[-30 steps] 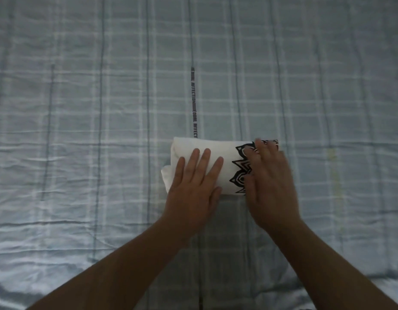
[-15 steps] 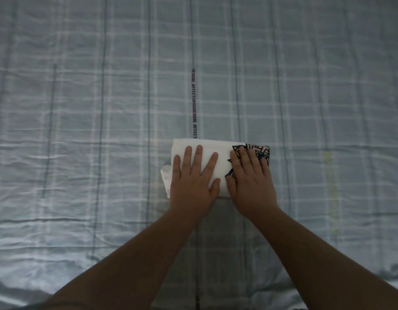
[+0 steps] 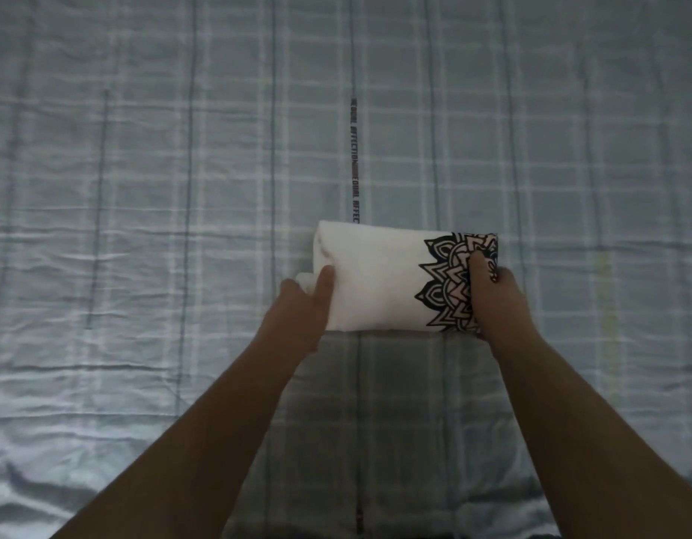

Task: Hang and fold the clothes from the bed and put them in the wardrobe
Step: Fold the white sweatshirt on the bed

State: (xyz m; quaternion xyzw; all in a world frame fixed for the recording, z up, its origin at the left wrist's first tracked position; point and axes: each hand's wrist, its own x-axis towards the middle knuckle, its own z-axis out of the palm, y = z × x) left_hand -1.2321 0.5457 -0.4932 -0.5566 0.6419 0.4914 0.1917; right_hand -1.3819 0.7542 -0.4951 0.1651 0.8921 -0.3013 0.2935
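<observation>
Both ends of a folded white fabric garment (image 3: 379, 282) are being held as it is lying on the pale blue-grey checked bed sheet (image 3: 142, 227). At the garment's left end, the left hand (image 3: 301, 305) is gripping it: the thumb is pressing on top, and the fingers are hidden, seemingly tucked beneath the fold. A loose lobe of cloth is poking out just beside that thumb. Beyond the garment's far edge, a dark printed stripe of lettering (image 3: 354, 165) is running away up the sheet. Towards the garment's right end, a black mandala print (image 3: 449, 282) is covering the top face. The right hand (image 3: 496, 301) is clamping that end, with the thumb lying on the print and the fingers out of sight underneath.

The bundle is looking light, soft and limp, so it is likely to sag in the middle and spring open if lifted by its corners. Holding it from underneath at both ends, with the thumbs pinning the top layer, is probably keeping the folds together. The loose left lobe is likely needing a firmer tuck.
</observation>
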